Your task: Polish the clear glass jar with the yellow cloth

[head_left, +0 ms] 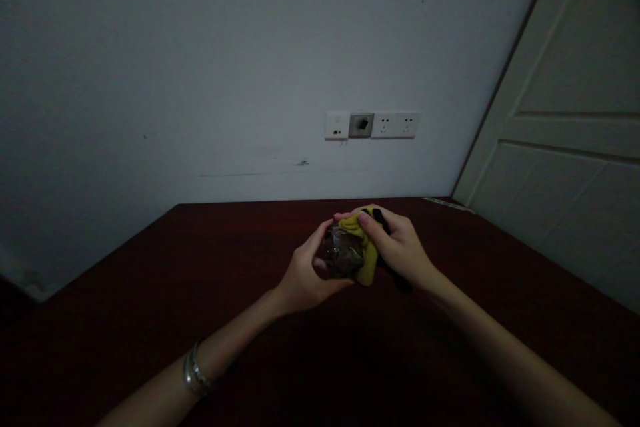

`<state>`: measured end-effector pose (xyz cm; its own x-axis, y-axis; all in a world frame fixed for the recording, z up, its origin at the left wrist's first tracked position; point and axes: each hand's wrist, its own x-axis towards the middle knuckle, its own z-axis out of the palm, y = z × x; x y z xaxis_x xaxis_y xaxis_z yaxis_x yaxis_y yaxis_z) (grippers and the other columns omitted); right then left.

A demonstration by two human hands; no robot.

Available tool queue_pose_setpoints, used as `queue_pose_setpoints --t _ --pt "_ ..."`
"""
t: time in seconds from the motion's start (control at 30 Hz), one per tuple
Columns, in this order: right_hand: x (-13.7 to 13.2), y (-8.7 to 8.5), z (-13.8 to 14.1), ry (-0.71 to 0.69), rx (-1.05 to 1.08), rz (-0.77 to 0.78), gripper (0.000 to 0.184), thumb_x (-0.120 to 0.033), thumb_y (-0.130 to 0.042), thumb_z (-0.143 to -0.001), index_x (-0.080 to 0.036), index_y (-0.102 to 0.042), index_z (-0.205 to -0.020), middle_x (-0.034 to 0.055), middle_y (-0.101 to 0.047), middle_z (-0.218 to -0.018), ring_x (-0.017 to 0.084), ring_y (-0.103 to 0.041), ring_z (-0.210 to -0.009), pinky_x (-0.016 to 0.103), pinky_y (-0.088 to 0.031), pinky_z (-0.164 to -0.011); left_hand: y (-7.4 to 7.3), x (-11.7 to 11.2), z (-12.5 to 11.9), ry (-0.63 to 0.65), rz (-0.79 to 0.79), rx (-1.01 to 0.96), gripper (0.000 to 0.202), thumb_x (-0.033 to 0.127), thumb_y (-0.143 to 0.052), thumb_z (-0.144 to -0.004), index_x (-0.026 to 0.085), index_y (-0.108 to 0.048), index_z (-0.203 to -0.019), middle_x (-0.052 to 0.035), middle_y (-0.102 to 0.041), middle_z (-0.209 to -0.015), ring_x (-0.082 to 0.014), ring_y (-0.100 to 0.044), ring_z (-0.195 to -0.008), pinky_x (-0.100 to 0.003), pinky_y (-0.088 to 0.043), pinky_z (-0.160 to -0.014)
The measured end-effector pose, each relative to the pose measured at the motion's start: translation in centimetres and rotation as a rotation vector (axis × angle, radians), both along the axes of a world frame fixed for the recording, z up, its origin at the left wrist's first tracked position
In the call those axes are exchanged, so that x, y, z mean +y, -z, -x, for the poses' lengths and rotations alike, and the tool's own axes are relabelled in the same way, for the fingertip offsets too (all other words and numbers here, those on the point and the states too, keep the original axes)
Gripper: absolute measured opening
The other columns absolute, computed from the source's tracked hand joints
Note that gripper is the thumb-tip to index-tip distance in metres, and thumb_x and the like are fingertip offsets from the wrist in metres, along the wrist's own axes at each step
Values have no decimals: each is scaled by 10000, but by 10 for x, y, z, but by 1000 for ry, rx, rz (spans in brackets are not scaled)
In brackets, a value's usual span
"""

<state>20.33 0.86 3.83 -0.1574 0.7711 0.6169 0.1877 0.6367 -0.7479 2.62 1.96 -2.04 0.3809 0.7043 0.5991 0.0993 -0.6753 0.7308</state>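
Observation:
Over the middle of the dark red-brown table (150,293), my left hand (304,275) is wrapped around a small clear glass object (341,253) that looks like a cup or jar. My right hand (399,245) is closed on a yellow cloth (367,259) with a dark part and presses it against the glass. Both hands meet at the glass, a little above the tabletop. A silver bracelet (195,370) sits on my left wrist.
A white wall stands behind the table, with a row of sockets and a switch (371,125) above the far edge. A white panelled door (570,140) is at the right. The room is dim.

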Motion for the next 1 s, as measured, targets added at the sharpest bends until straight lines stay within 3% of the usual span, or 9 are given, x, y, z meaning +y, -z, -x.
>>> queue_pose_setpoints --t 0.1,0.2,0.3,0.47,0.57,0.73,0.8,0.9,1.0 --pt "1 -1 1 22 -6 54 285 -384 -508 -906 -178 -697 -958 67 -736 -973 180 -702 -835 291 -566 -735 -1 0 2 -5 -84 41 944 287 -809 -601 128 -319 -1391 -197 -510 -1327 -321 -553 -1156 -436 -532 -904" --pt "-1 1 1 66 -57 9 280 -361 -499 -912 -178 -694 -993 67 -739 -969 187 -707 -834 302 -576 -730 -2 0 2 -18 -76 58 950 285 -811 -591 118 -323 -1389 -202 -514 -1326 -319 -565 -1138 -421 -543 -883" --pt "-5 4 0 93 -183 -217 252 -285 -503 -915 -182 -662 -1082 79 -709 -1085 203 -678 -987 348 -555 -866 -2 0 0 -31 9 45 986 265 -812 -574 128 -302 -1406 -203 -523 -1318 -299 -625 -1027 -348 -586 -738" --pt "-12 4 -3 -51 -556 -671 330 -203 -539 -890 -115 -579 -1205 137 -647 -1200 224 -566 -1184 405 -451 -1043 0 1 -4 27 213 -58 968 277 -798 -599 157 -291 -1414 -205 -513 -1322 -182 -665 -747 -225 -535 -516" --pt "-12 1 -4 -76 -598 -665 328 -200 -522 -899 -133 -565 -1217 122 -649 -1200 212 -571 -1178 411 -453 -1045 0 1 -5 60 234 -98 961 259 -797 -604 171 -290 -1416 -199 -508 -1323 -190 -660 -790 -226 -537 -539" --pt "-3 0 -9 36 -360 -355 246 -232 -491 -924 -202 -623 -1130 69 -696 -1117 178 -660 -1035 348 -550 -914 0 -3 -3 36 162 -6 987 255 -814 -583 179 -295 -1420 -199 -494 -1330 -189 -657 -757 -259 -547 -537" --pt "-1 0 -10 69 -348 -315 237 -238 -488 -926 -196 -633 -1109 70 -712 -1077 175 -678 -994 333 -566 -880 0 -3 -3 1 144 27 988 272 -821 -571 167 -312 -1411 -198 -518 -1300 -181 -651 -718 -270 -547 -532" --pt "-4 1 -8 44 -480 -508 280 -228 -497 -918 -157 -596 -1170 115 -660 -1183 204 -619 -1113 391 -518 -965 0 -3 -5 -34 176 26 999 277 -828 -556 151 -315 -1403 -189 -571 -1234 -151 -637 -634 -275 -544 -520" --pt "-13 1 -2 2 -697 -716 320 -208 -502 -907 -108 -569 -1203 151 -628 -1226 230 -556 -1195 426 -449 -1039 -3 -1 -5 -2 200 -33 924 254 -812 -571 143 -357 -1368 -173 -594 -1215 -209 -671 -796 -310 -574 -653"
